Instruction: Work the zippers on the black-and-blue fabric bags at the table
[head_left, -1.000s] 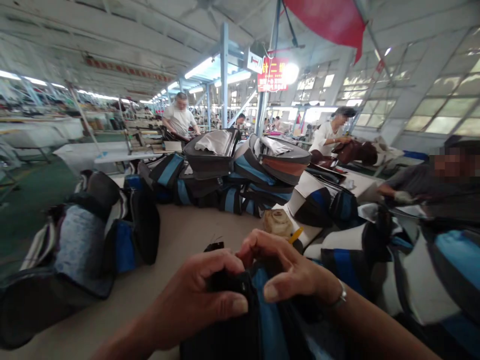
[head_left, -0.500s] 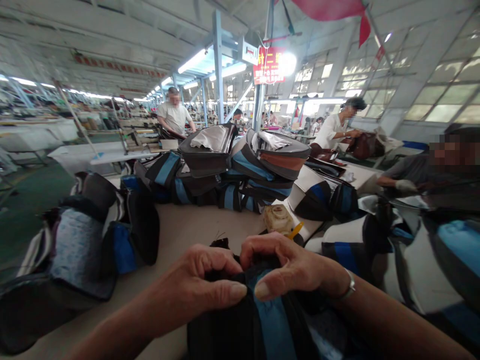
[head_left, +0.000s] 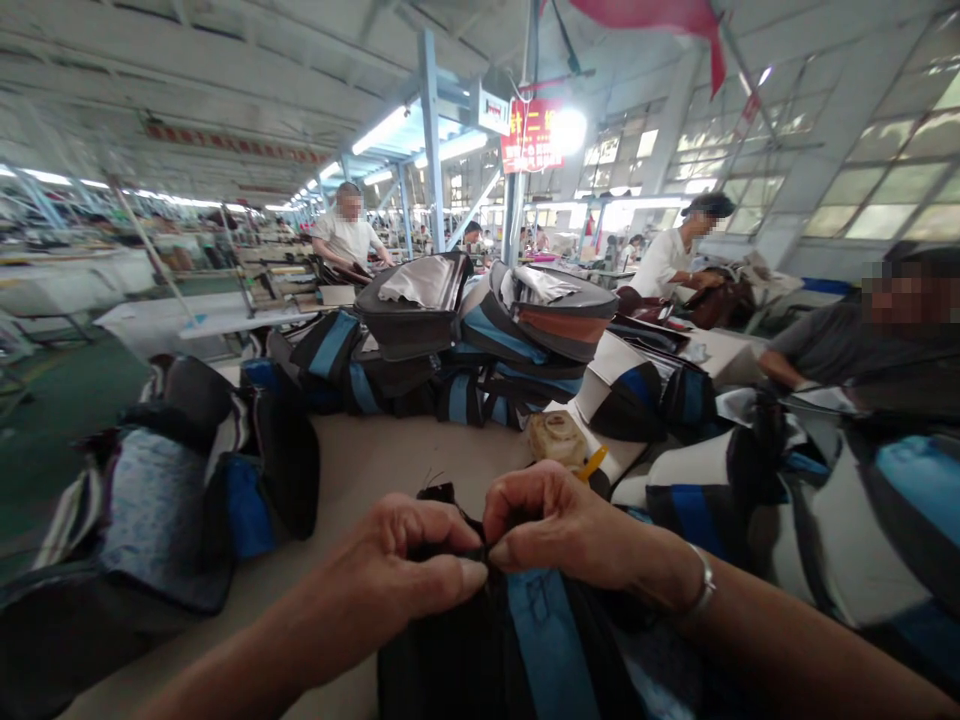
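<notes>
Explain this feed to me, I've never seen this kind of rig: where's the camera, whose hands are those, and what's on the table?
There is no machine here. The camera sits on a person's head and looks forward and down, so the two bare hands at the bottom are the wearer's own. The left hand and right hand pinch the top edge of a black bag with a blue stripe, thumbs nearly meeting. On the pale table lie piles of similar bags and a yellowish roll. Other people work at the far side and at the right.
</notes>
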